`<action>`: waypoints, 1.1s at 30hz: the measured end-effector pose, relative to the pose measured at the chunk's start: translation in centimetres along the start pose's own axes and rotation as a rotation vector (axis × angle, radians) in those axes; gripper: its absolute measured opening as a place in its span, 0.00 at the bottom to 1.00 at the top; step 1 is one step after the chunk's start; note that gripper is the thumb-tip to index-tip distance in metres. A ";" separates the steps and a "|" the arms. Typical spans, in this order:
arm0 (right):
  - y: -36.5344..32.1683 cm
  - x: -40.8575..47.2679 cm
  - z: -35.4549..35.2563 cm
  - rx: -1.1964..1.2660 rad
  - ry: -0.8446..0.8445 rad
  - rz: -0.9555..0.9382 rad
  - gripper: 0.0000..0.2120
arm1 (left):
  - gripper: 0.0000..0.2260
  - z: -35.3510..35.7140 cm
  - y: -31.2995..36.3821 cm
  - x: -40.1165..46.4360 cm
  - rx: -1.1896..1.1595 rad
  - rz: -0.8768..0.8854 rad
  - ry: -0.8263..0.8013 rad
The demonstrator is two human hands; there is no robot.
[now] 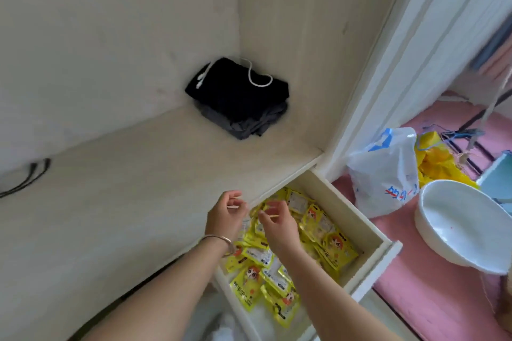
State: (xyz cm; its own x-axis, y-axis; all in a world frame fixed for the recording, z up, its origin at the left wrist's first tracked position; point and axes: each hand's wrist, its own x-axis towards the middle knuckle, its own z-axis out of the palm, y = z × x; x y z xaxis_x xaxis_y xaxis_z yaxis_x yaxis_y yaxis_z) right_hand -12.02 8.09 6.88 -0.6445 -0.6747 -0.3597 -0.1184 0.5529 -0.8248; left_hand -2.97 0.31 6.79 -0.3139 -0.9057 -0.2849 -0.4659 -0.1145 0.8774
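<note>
Pale wardrobe shelf [110, 202] runs wide behind the open drawer [356, 212] of yellow packets [329, 230]. Over the drawer's back edge hover left hand [225, 216] and right hand [277, 223], fingers loosely curled; whether they pinch anything, I cannot tell.

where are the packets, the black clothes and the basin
packets [336, 243], head view, on an orange-faced packet at the right of the heap
black clothes [238, 91], head view, on the top of the folded pile
basin [457, 219], head view, on its white inner wall
</note>
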 end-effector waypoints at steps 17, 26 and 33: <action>-9.7 -19.9 29.1 -0.494 -0.733 -0.547 0.25 | 0.15 -36.4 -16.7 -20.5 -0.156 -0.264 0.850; -10.9 -29.7 42.1 -0.608 -0.884 -0.671 0.22 | 0.13 -46.9 -25.2 -27.4 -0.194 -0.404 0.984; -13.4 -29.5 50.0 -0.703 -0.951 -0.722 0.21 | 0.10 -52.3 -29.6 -24.8 -0.245 -0.551 0.935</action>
State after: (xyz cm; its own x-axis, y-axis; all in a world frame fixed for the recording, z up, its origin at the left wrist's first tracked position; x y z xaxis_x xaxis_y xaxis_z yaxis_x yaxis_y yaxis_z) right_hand 46.41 -3.86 6.74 0.4457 -0.8273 -0.3419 -0.7365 -0.1218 -0.6653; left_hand 61.86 4.83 8.02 0.6808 -0.6451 -0.3470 -0.1407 -0.5801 0.8023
